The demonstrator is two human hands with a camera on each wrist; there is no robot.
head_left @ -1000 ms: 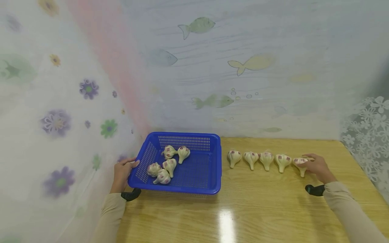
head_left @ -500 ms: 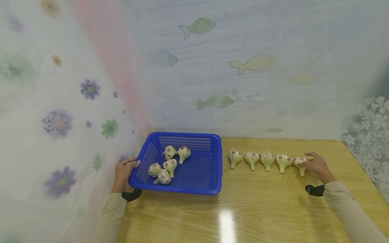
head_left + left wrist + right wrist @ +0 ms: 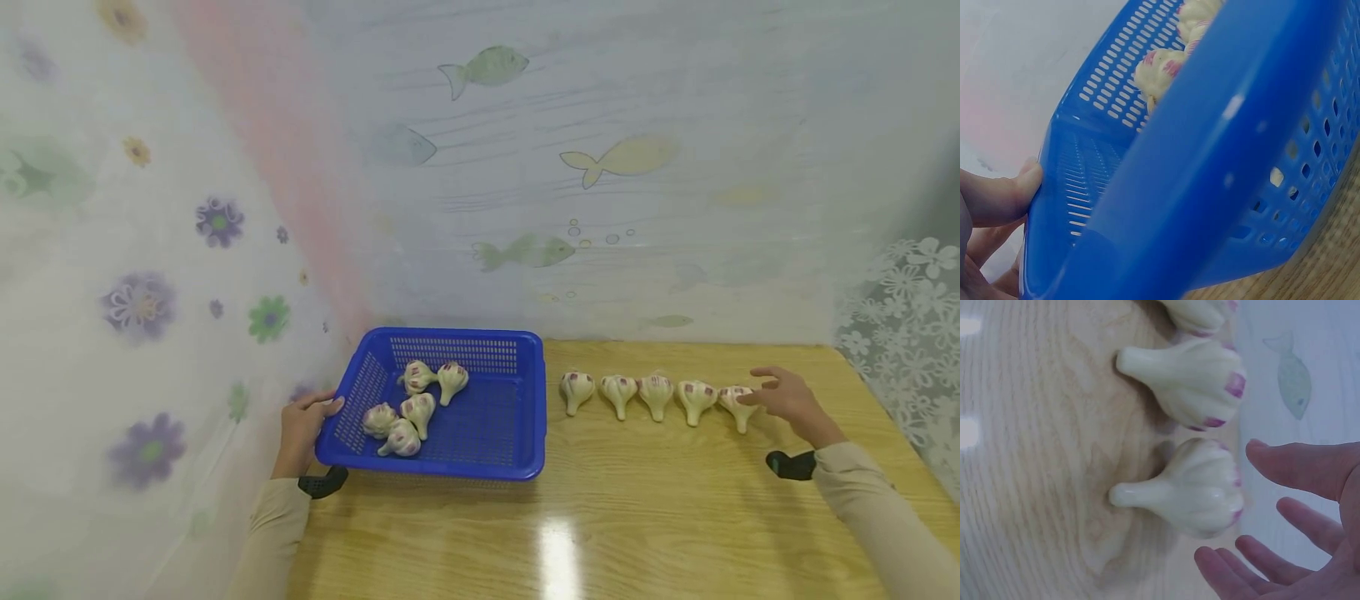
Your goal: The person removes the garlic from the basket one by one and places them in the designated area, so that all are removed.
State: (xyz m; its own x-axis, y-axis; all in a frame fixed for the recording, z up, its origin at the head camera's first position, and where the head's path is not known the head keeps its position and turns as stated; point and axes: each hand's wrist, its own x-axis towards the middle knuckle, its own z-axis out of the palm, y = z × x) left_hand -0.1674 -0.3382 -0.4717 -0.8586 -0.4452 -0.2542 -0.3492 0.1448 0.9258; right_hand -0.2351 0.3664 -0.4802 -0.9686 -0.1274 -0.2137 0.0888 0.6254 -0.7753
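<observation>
Right hand (image 3: 795,403) has released a purple-flecked cream garlic bulb (image 3: 737,403), fifth near the worktop's (image 3: 660,508) far edge; left hand (image 3: 305,427) grips blue plastic basket (image 3: 537,408).

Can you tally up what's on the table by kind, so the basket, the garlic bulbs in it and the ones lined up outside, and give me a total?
Blue basket: 1
Garlic bulbs inside it: 5
Garlic bulbs in a row on the table: 5
Total: 11, of which 10 are garlic bulbs
</observation>
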